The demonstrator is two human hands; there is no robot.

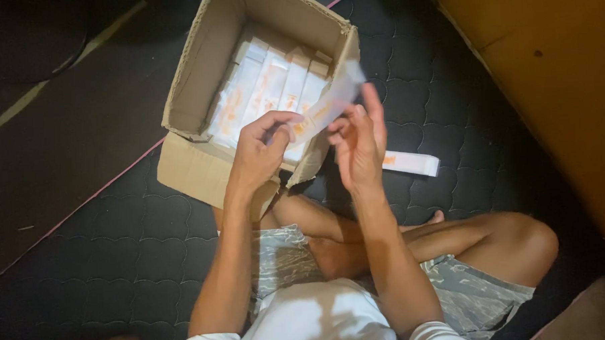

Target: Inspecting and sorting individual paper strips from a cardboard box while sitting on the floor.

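Observation:
I hold a long white carton with orange marks point(327, 107) between both hands, above the near corner of an open cardboard box point(199, 80). My left hand point(260, 153) pinches the carton's lower end. My right hand point(359, 142) lies along its side with fingers stretched upward. Inside the box, several similar white and orange cartons point(263, 91) lie side by side in a row.
One more white carton point(411, 163) lies on the dark quilted mat point(131, 250) to the right of my right hand. My crossed legs sit below the box. A yellow-brown panel point(553, 61) stands at the right, a dark floor strip at the left.

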